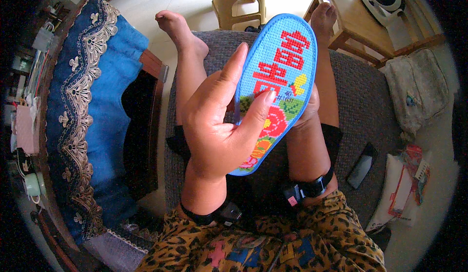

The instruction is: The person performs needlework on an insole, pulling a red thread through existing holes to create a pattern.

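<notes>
A cross-stitch shoe insole [281,78] with a blue bound edge is held up over my lap, its wide end tilted away to the right. Red stitched characters and flowers in red, orange and pink cover its light-blue face. My left hand [219,122] grips it at the left edge, thumb pressed on the front near the middle and index finger along the rim. Behind its right edge is my right hand [309,107], mostly hidden by the insole, with its fingers out of sight.
I sit on a grey woven couch [365,100], legs stretched forward. To the right lie a dark handheld object [362,166], a white plastic packet [391,191] and a cloth bag [416,85]. A stool [239,1], a wooden table [365,20] and a blue lace-trimmed cloth [106,100] stand around.
</notes>
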A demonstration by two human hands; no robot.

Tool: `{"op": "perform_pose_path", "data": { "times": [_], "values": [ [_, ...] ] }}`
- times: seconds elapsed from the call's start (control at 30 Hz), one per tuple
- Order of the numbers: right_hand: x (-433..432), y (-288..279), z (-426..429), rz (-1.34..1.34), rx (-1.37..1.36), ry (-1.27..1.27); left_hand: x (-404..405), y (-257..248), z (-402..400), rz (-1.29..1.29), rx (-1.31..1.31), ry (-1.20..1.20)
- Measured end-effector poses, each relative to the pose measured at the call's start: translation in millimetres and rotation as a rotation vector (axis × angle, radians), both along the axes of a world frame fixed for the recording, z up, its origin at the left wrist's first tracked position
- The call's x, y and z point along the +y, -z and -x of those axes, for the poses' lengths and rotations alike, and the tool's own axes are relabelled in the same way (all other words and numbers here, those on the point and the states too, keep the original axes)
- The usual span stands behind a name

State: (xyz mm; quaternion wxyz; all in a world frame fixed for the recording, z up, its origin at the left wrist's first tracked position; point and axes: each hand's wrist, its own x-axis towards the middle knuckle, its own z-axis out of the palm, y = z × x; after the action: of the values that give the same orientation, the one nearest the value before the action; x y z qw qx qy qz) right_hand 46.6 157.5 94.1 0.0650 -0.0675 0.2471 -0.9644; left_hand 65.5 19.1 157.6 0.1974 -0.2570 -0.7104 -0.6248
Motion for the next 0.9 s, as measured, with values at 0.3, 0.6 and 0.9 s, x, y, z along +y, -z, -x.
{"op": "perform_pose_path", "data": {
  "times": [0.3, 0.6, 0.9],
  "values": [
    [2, 10, 1, 0.034, 0.006, -0.054, 0, 0, 0, 0.027, 0.019, -0.006],
    [0, 16, 5, 0.052, -0.006, -0.118, -1, 1, -2, 0.006, -0.028, 0.038],
    [-1, 7, 2, 0.107, 0.050, -0.129, 2, -2, -5, -0.115, -0.155, 0.111]
  ]
}}
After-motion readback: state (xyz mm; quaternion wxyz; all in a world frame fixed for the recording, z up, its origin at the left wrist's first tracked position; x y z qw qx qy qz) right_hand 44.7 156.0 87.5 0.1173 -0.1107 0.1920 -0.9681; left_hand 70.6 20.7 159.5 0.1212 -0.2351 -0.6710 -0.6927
